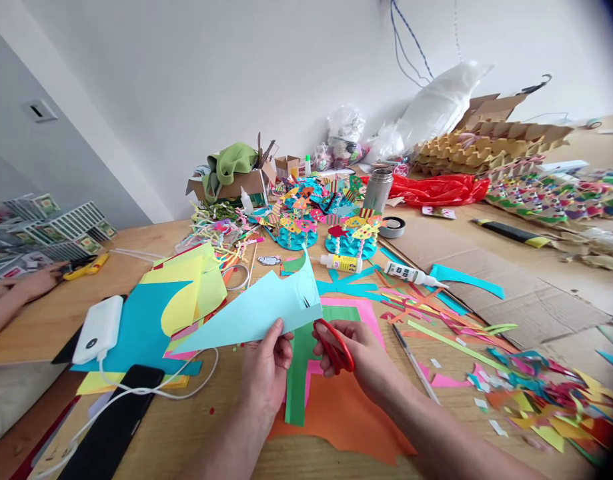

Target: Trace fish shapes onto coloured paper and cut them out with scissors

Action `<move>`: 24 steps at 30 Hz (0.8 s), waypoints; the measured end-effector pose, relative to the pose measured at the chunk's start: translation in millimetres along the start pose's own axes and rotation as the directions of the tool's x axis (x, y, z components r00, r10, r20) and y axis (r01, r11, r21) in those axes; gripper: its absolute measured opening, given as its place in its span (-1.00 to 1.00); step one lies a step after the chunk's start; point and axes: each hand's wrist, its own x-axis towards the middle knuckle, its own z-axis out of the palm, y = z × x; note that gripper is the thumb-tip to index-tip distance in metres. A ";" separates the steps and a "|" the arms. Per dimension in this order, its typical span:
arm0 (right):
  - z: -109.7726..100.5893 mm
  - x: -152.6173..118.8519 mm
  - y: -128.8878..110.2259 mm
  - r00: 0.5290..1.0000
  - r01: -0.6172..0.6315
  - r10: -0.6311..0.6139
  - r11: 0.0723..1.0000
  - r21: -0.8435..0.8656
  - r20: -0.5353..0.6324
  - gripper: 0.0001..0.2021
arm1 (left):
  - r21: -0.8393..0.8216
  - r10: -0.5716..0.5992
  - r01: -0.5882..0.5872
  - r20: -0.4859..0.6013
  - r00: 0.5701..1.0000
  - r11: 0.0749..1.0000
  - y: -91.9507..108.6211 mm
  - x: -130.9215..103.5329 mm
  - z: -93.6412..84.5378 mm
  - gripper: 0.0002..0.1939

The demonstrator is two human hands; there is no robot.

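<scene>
My left hand [269,360] pinches the lower edge of a light blue sheet of paper [251,307], held up above the table. My right hand [353,353] grips a pair of red-handled scissors [339,350], whose blades reach up to the paper's right end. Faint pencil curves show on the paper near the blades. Just below both hands lie a green paper strip [296,380], pink paper [373,327] and a large orange sheet [351,413]. Whether the blades are fully closed is hard to make out.
Fish decorations on blue bases [297,239] stand ahead, near two glue bottles [342,263]. Paper scraps [546,407] litter the right side. At left are a white power bank [99,327], a black phone [121,420] and another person's hand [36,283] by a yellow tool [86,267].
</scene>
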 end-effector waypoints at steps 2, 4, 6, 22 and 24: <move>-0.1 0.1 -0.7 1.000 0.003 -0.003 1.000 0.013 -0.004 -0.55 | -0.024 -0.027 0.028 0.034 0.999 0.999 -1.8 -0.4 -0.4 -0.64; -0.3 0.5 -1.3 1.000 0.004 -0.004 1.000 0.030 -0.001 -0.56 | -0.030 -0.044 0.046 0.054 0.998 0.998 -4.3 -2.2 0.0 -0.64; -0.6 1.1 -1.8 1.000 -0.005 0.005 0.999 0.043 0.005 -0.57 | -0.029 -0.050 0.052 0.068 0.996 0.998 -6.5 -4.7 1.1 -0.65; 0.3 1.5 -3.1 0.998 -0.057 0.060 0.994 0.096 -0.023 -0.61 | -0.018 -0.036 0.037 0.055 0.998 0.999 -8.3 -7.2 3.5 -0.65; -0.5 1.6 -3.4 0.996 -0.082 0.085 0.993 0.085 -0.025 -0.61 | -0.010 -0.024 0.025 0.048 0.999 1.000 -8.4 -6.9 3.7 -0.66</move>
